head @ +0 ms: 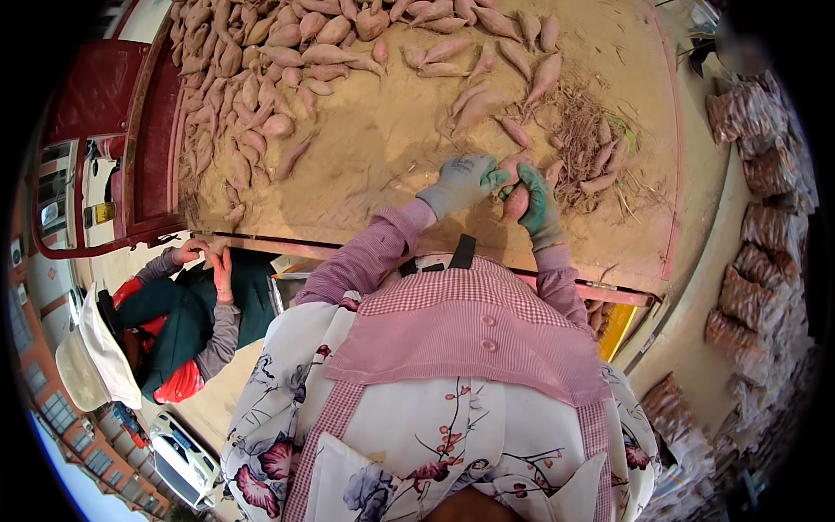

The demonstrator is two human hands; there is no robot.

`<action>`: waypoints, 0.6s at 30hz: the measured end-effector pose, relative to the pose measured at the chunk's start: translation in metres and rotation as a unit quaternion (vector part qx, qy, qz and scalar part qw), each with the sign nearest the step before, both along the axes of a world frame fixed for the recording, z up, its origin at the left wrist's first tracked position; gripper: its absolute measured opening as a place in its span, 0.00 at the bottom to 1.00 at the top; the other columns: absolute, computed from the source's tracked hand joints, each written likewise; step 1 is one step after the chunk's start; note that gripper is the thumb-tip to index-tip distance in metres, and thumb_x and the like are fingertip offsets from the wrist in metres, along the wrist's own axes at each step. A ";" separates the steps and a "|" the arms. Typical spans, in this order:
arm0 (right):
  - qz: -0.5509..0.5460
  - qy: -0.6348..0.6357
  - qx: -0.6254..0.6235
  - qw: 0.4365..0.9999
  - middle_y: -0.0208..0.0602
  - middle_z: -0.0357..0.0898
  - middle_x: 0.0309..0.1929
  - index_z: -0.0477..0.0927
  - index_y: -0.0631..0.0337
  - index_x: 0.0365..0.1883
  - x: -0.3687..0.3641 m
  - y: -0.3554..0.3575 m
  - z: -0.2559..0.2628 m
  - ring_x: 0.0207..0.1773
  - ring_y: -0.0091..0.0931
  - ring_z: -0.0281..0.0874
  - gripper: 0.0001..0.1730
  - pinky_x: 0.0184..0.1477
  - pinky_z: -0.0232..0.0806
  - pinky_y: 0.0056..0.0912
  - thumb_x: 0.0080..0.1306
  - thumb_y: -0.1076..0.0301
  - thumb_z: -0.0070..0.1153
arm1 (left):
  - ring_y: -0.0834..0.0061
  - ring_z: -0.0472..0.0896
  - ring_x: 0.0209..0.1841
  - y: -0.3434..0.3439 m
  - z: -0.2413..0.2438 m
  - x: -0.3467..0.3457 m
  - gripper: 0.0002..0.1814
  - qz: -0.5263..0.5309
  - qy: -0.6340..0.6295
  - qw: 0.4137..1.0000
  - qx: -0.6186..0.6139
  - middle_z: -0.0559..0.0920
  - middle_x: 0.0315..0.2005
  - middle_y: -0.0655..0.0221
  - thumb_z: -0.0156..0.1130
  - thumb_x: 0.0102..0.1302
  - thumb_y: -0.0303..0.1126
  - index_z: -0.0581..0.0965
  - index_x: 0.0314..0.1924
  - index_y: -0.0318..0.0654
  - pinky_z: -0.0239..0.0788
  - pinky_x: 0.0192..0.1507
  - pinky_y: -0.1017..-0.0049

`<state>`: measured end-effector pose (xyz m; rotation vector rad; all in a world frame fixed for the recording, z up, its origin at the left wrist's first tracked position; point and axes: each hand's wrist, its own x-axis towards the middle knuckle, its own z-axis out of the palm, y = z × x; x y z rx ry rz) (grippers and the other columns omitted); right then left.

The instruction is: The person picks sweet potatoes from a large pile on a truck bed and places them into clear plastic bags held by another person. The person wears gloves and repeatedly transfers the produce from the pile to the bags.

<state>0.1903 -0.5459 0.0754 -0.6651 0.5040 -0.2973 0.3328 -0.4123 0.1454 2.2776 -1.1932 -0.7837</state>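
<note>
My left hand [464, 183], in a grey glove with green fingers, curls its fingertips against a reddish sweet potato [515, 203]. Around the same root closes my right hand [540, 205] in a green-coated glove. A reddish root surface [514, 164] also shows just above the fingers; whether it belongs to the held one or to a second, I cannot tell. Beyond the hands, a loose sweet potato [515, 132] lies on the dusty truck bed [365, 150]. To the right of my right hand sits a tangle of thin roots [577, 137] with several small sweet potatoes.
A large heap of sweet potatoes [261, 52] covers the bed's far left. Red metal side panels [153, 130] bound it. At left, a person in a white hat [98, 365] sits below the bed edge, hands on a root. Filled plastic bags [750, 280] line the right.
</note>
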 end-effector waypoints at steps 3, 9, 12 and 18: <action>0.031 -0.028 0.160 0.986 0.34 0.78 0.47 0.73 0.63 0.55 0.000 -0.007 0.013 0.47 0.26 0.77 0.16 0.46 0.73 0.29 0.71 0.67 0.49 | 0.64 0.81 0.36 -0.007 -0.021 -0.009 0.20 -0.039 -0.088 0.995 -0.037 0.80 0.29 0.67 0.58 0.64 0.47 0.75 0.47 0.40 0.70 0.40 0.63; 0.082 -0.231 0.173 0.954 0.44 0.70 0.58 0.62 0.62 0.64 0.007 -0.023 0.009 0.56 0.36 0.70 0.32 0.56 0.65 0.43 0.70 0.48 0.45 | 0.73 0.81 0.34 0.032 -0.122 0.058 0.09 0.352 0.442 0.789 -0.243 0.82 0.29 0.66 0.58 0.64 0.36 0.79 0.39 0.39 0.72 0.34 0.73; 0.111 -0.193 -0.185 0.957 0.46 0.70 0.58 0.61 0.64 0.64 0.019 -0.037 0.000 0.53 0.36 0.71 0.34 0.52 0.66 0.41 0.70 0.47 0.45 | 0.75 0.80 0.31 0.026 -0.018 0.024 0.12 0.226 0.606 0.719 -0.255 0.81 0.33 0.68 0.57 0.66 0.33 0.76 0.46 0.37 0.72 0.30 0.76; 0.088 -0.198 0.072 0.974 0.48 0.73 0.54 0.70 0.65 0.57 0.043 -0.022 0.004 0.42 0.34 0.76 0.30 0.45 0.69 0.40 0.69 0.47 0.47 | 0.80 0.79 0.25 -0.004 -0.007 -0.004 0.08 0.134 0.439 0.877 -0.141 0.82 0.28 0.75 0.58 0.64 0.33 0.79 0.38 0.38 0.69 0.29 0.76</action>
